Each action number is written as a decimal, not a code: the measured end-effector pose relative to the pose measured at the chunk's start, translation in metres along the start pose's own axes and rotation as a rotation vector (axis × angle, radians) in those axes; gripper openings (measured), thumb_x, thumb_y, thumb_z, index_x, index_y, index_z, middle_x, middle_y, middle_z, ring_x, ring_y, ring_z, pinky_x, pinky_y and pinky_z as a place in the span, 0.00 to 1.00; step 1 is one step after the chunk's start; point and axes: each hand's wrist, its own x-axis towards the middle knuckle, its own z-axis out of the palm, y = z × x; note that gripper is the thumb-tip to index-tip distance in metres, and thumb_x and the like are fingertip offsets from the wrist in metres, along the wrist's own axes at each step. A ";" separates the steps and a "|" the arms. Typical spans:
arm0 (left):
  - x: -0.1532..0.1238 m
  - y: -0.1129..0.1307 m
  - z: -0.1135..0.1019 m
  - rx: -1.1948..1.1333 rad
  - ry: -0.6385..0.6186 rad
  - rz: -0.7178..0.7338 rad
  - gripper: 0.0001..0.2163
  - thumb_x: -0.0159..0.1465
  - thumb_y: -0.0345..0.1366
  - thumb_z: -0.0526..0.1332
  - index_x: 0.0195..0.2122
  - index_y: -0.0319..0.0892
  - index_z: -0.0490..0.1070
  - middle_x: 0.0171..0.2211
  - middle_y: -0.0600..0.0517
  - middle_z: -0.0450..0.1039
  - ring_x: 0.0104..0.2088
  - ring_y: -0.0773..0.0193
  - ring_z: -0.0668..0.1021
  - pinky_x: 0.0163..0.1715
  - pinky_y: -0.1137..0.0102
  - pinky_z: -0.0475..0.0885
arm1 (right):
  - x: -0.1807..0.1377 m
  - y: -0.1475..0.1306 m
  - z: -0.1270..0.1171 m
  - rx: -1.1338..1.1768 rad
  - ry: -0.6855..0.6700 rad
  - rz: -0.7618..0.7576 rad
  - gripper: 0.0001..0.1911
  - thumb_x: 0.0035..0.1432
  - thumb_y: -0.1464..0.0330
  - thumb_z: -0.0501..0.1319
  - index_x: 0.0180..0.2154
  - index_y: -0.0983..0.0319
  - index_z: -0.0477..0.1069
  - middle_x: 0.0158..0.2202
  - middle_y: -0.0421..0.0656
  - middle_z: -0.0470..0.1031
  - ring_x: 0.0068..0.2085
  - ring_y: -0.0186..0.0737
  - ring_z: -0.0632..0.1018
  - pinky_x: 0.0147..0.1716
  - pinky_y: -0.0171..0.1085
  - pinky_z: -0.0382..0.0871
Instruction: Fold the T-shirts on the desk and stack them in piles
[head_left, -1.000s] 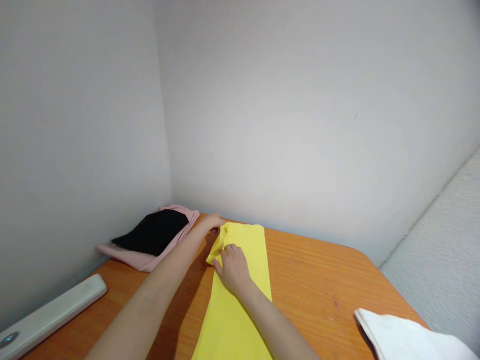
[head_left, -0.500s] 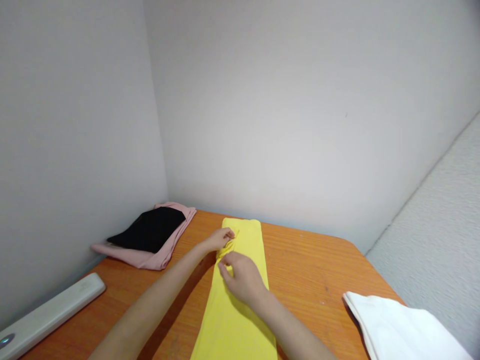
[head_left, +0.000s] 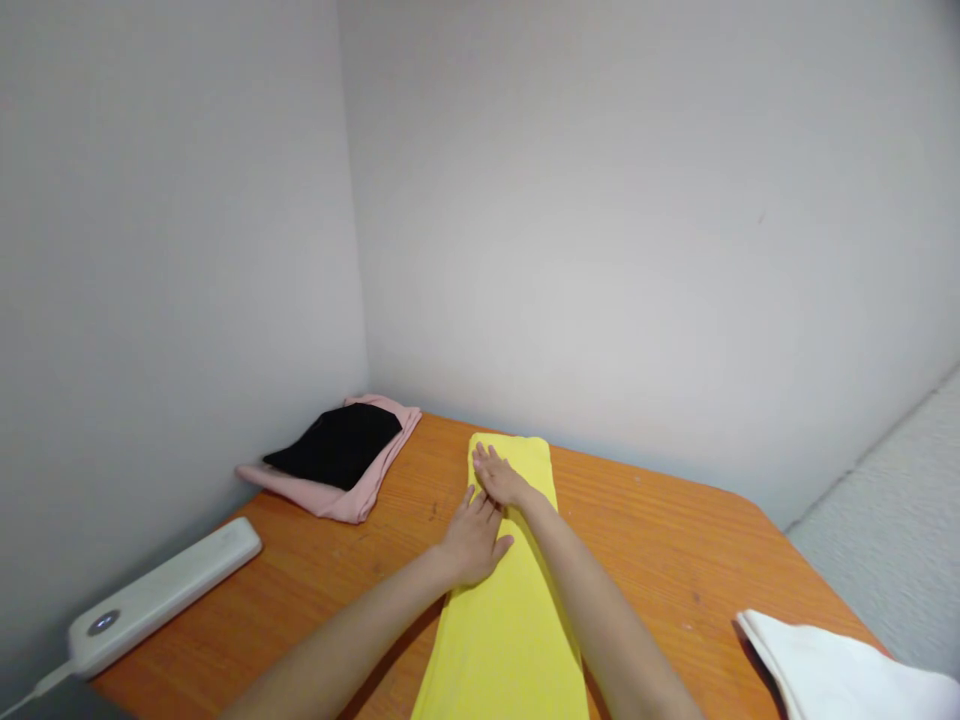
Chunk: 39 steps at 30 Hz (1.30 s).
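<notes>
A yellow cloth (head_left: pixel 517 640), folded into a long narrow strip, stretches from the near edge of the view toward the back of the table. My left hand (head_left: pixel 474 540) lies on its left side with the fingers spread and the thumb out. Just beyond, my right hand (head_left: pixel 498 474) rests on the cloth near its far end, fingers stretched out. Neither hand grips the fabric. The near end of the yellow cloth runs out of the picture.
Folded pink cloth (head_left: pixel 366 500) with a black cloth (head_left: pixel 337 445) on top sits at the back left of the wooden table (head_left: pixel 660 560). A white elongated device (head_left: pixel 172 590) with a cable lies at left. White folded cloth (head_left: pixel 840 670) is at the near right.
My fingers have let go of the bunched left edge of the yellow cloth and now lie flat. My right hand has moved farther up, my left hand nearer. The view has shifted left.
</notes>
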 end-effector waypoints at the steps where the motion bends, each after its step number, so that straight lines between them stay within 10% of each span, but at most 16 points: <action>1: -0.002 0.001 0.001 -0.008 0.000 -0.008 0.29 0.70 0.49 0.42 0.65 0.33 0.54 0.66 0.39 0.53 0.68 0.50 0.51 0.66 0.53 0.42 | 0.001 0.001 0.003 -0.019 -0.002 0.003 0.33 0.70 0.54 0.32 0.68 0.62 0.44 0.70 0.42 0.35 0.69 0.45 0.39 0.65 0.51 0.40; 13: -0.001 0.003 -0.005 -0.089 -0.006 -0.030 0.30 0.67 0.48 0.49 0.65 0.35 0.55 0.67 0.40 0.51 0.68 0.47 0.49 0.66 0.50 0.40 | -0.030 -0.027 -0.004 -0.165 0.066 0.087 0.32 0.71 0.55 0.39 0.69 0.64 0.42 0.70 0.46 0.33 0.69 0.49 0.36 0.64 0.56 0.32; 22: -0.016 0.016 -0.030 -0.116 0.093 0.003 0.24 0.69 0.39 0.49 0.64 0.33 0.55 0.69 0.40 0.45 0.69 0.53 0.47 0.67 0.56 0.43 | -0.242 -0.038 0.034 -0.256 0.084 -0.059 0.36 0.69 0.52 0.46 0.69 0.64 0.42 0.70 0.49 0.39 0.69 0.47 0.39 0.66 0.51 0.38; 30: -0.167 0.035 -0.076 -0.231 0.198 -0.039 0.22 0.68 0.29 0.45 0.63 0.41 0.59 0.64 0.47 0.59 0.65 0.62 0.61 0.64 0.59 0.58 | -0.380 -0.073 0.047 -0.261 0.057 -0.186 0.44 0.61 0.51 0.59 0.69 0.55 0.38 0.69 0.46 0.39 0.68 0.49 0.43 0.65 0.53 0.49; 34: -0.242 0.051 -0.082 -0.131 0.102 0.091 0.31 0.61 0.22 0.47 0.65 0.48 0.57 0.65 0.52 0.59 0.64 0.63 0.62 0.64 0.59 0.60 | -0.397 -0.074 0.055 -0.363 0.136 -0.223 0.47 0.56 0.64 0.65 0.69 0.56 0.41 0.69 0.47 0.42 0.68 0.50 0.45 0.64 0.53 0.51; 39: -0.267 0.062 -0.081 0.032 0.025 0.228 0.34 0.59 0.20 0.50 0.67 0.49 0.50 0.67 0.51 0.52 0.66 0.60 0.58 0.63 0.58 0.59 | -0.388 -0.067 0.082 -0.551 0.317 -0.236 0.38 0.54 0.82 0.53 0.65 0.60 0.54 0.66 0.49 0.53 0.67 0.47 0.52 0.63 0.51 0.55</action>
